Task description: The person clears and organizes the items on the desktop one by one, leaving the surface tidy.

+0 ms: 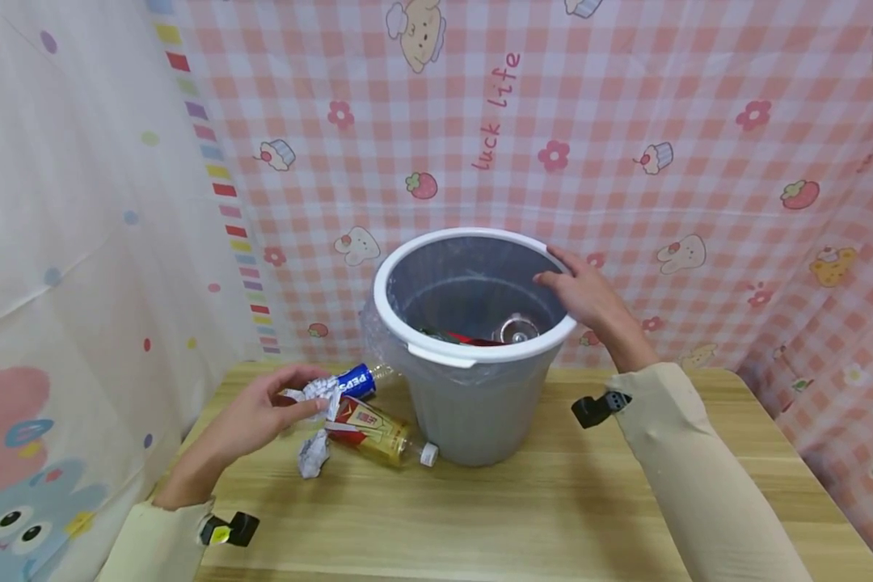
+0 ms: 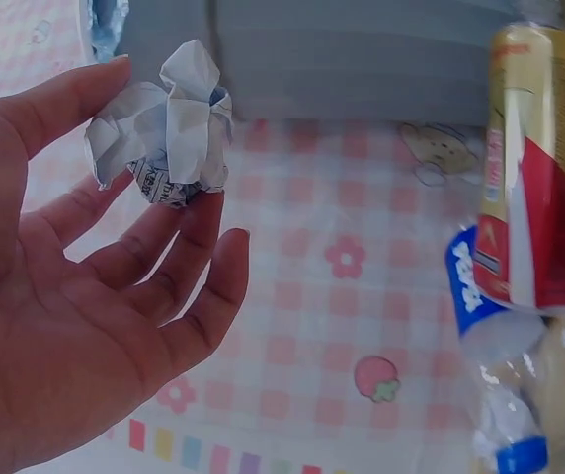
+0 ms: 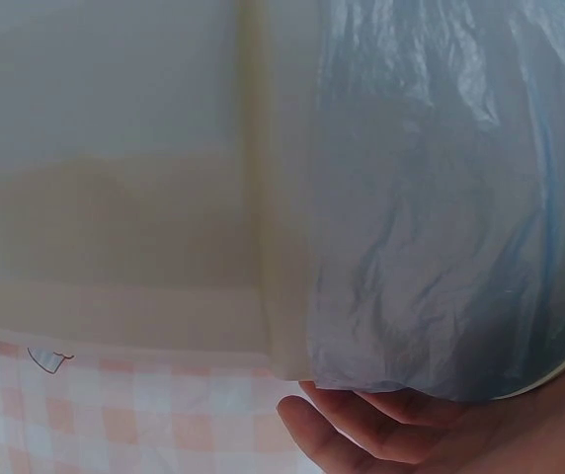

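Note:
Crumpled printed paper (image 2: pixel 189 133) is pinched between the thumb and fingers of my left hand (image 1: pixel 262 412), above the table's left part. Below and beside it lie a bottle with a gold and red label (image 1: pixel 371 432), a blue-labelled Pepsi bottle (image 1: pixel 356 380) and another paper ball (image 1: pixel 313 454). A grey bin (image 1: pixel 473 412) with a white rim stands upright, lined with a clear bag (image 3: pixel 421 197). My right hand (image 1: pixel 592 299) grips the bin's right rim, thumb inside, fingers outside. Inside the bin are a clear round item (image 1: pixel 518 329) and something red (image 1: pixel 473 340).
The wooden table (image 1: pixel 524 525) carries the bin near its back edge. Behind hangs a pink checked cloth (image 1: pixel 480 105), and a white dotted curtain (image 1: pixel 80 202) hangs at the left. The gold and red bottle's white cap (image 1: pixel 428 454) is close to the bin's base.

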Demonstrator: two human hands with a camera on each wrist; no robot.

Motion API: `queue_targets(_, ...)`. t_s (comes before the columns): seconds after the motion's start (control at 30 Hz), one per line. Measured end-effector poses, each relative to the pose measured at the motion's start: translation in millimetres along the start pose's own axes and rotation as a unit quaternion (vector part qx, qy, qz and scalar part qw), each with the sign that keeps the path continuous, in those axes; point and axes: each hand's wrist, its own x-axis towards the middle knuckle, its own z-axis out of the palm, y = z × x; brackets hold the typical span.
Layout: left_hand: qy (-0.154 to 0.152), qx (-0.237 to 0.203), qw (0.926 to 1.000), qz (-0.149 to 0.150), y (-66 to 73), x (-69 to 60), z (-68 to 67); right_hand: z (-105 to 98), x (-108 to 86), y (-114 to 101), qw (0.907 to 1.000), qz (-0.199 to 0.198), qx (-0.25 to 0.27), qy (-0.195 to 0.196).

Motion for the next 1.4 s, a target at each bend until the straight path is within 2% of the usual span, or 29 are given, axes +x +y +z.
queue_targets(0.33, 0.01, 0.005, 0.9999, 0.011, 19.0, 12.1, -4.2, 1, 0.4, 0, 1.0, 0.005, 0.0, -0.003)
queue_targets(0.57, 0.022, 0.011, 0.9987, 0.046, 32.8, 22.0, -11.0, 2, 0.8, -1, 1.0, 0.001, -0.008, 0.001)
queue_targets(0.87, 0.038, 0.009, 0.9984, 0.042, 53.5, 31.9, -17.5, 2, 0.4, -1, 1.0, 0.003, 0.002, 0.002)
queue_targets(1.13, 0.049, 0.018, 0.9964, 0.067, 65.0, 40.9, -20.6, 2, -0.6, -1, 1.0, 0.005, 0.003, 0.001)
queue_targets(1.4, 0.047, 0.008, 0.998, 0.042, 80.4, 48.1, -22.0, 1, -0.5, 0, 1.0, 0.004, -0.003, 0.005)
